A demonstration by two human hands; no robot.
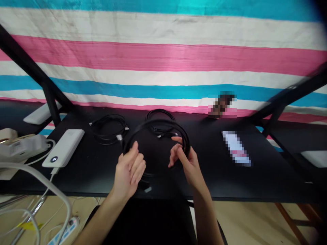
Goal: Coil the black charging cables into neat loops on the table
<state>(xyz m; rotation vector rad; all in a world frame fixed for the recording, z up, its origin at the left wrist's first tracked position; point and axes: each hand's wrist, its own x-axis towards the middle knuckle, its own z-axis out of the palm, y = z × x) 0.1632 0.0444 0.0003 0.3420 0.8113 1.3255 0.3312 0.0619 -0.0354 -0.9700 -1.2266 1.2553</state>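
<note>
A coiled black cable (186, 137) arches between my two hands over the black table. My left hand (130, 168) is closed round the left side of the coil, fingers curled in. Just above it sticks out a light-coloured plug (119, 137). On the other side, my right hand (187, 161) grips the coil between thumb and fingers, the forefinger reaching past it. Another plug end (148, 189) shows low near the table's front edge, slightly blurred. Behind my hands lie two more coiled black cables, one at the left (108, 141) and one in the middle (160, 111).
On the black table (204, 187), a white power bank (65, 148) with a plugged-in cable lies left. A pixelated phone-like object (236, 148) is at the right. White adapters (24, 148) and hose-like white cables stand far left. A striped sheet (163, 58) hangs behind.
</note>
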